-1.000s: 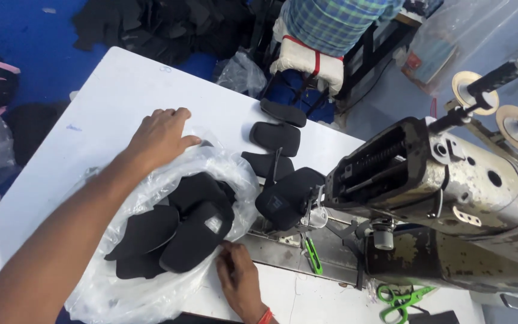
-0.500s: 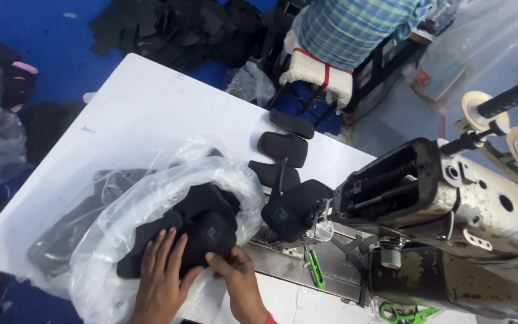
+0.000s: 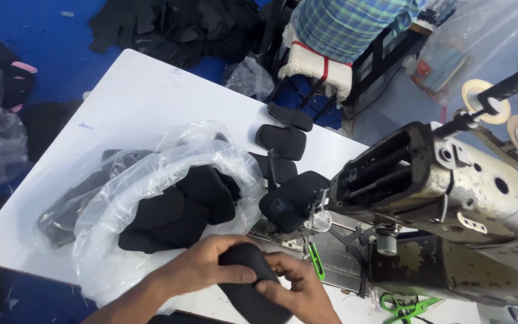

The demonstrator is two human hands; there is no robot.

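Both hands are low in the head view, at the near edge of the white table (image 3: 133, 96). Left hand (image 3: 202, 267) wraps its fingers over the top of a black padded piece (image 3: 248, 282) and holds it tight. Right hand (image 3: 298, 291) pinches the same piece from the other side. Just behind the hands, a clear plastic bag (image 3: 151, 180) lies open with more black pieces (image 3: 181, 207) inside. Four more black pads (image 3: 283, 141) lie in a row beside the bag. An old sewing machine (image 3: 451, 198) stands on the right, with green scissors (image 3: 406, 306) near it.
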